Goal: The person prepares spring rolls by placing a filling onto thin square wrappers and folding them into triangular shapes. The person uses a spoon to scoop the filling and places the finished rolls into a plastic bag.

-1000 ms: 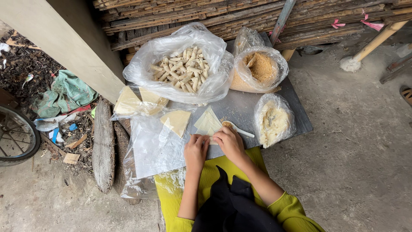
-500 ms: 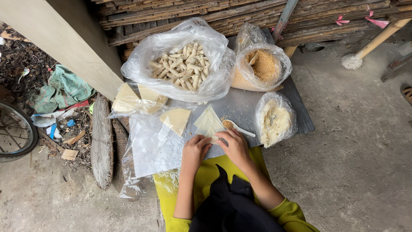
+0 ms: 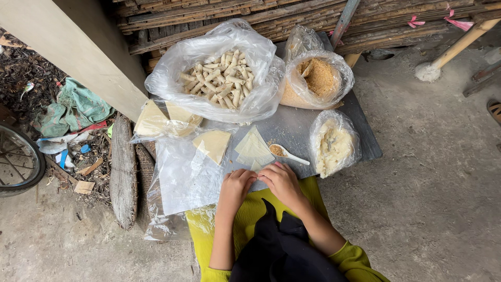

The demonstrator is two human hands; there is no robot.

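Close together, both hands' fingers (image 3: 263, 176) curled on a pale wrapper (image 3: 257, 166), triangle stack (image 3: 253, 148) just beyond.

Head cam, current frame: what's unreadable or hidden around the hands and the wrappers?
- Head view: whatever the left hand and right hand press at the board's near edge is covered by the fingers.
- Spoon contents: too small to identify.
- Bag of white filling: plastic glare blurs the contents.
- Wheel: cut off by the left edge.
- Wrapper stack: sheet count too fine to tell.
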